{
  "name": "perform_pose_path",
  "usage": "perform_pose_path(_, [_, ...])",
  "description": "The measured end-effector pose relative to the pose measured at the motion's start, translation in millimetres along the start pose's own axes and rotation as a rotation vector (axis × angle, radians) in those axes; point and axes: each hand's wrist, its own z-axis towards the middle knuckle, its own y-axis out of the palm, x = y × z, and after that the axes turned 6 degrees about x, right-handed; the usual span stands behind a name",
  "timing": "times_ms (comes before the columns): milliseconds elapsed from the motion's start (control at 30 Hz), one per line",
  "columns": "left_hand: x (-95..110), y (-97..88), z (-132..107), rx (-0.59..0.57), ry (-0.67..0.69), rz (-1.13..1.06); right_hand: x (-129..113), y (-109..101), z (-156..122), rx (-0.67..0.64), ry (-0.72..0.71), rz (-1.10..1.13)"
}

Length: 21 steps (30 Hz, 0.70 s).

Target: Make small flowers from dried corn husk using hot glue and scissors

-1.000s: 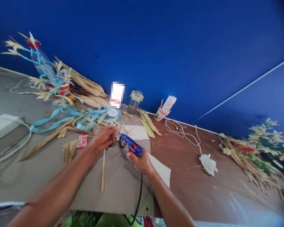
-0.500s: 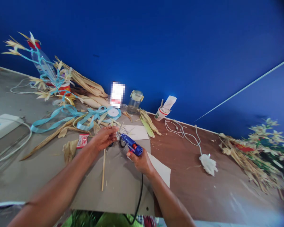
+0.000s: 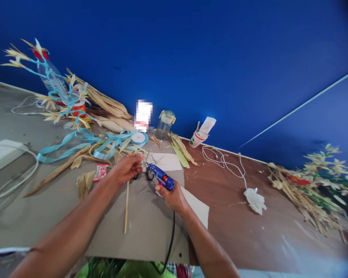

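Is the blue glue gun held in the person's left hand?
No, the right hand grips the blue glue gun, while the left hand is near its front end.

Moderate light, pale glare on brown tabletop [image 3: 234, 231], lower right. Blue wall [image 3: 174, 50], near-black at upper-right corner. Flowers [image 3: 338, 168], right edge, smeared; white patch [image 3: 144, 114], pixelated.

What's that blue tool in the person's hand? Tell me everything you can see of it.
The blue tool looks like a hot-glue gun: a smooth, plastic-looking blue body with a red patch on its side. The right hand grips it, hiding most of the handle, and a black cable that seems to belong to it hangs below. It is held over the grey part of the table, its front pointing towards the left hand's fingertips. Whether the tip touches anything is too small to tell.
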Motion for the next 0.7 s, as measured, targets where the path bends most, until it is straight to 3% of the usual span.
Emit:
perform_pose_path(200, [0,-3.3,2,-0.034,0.002,-0.030,-3,-2,-1,-0.009,0.008,-0.016])
perform_pose_path(333, [0,-4.0,3,-0.036,0.007,-0.037,-11,-6,-2,0.037,-0.082,-0.108])
perform_pose_path(500, [0,-4.7,3,-0.057,0.010,-0.042,-18,-11,-3,0.168,-0.191,-0.521])
perform_pose_path(700, [-1,-0.8,-1,-0.124,0.049,0.012,-19,-7,-3,0.140,-0.037,-0.967])
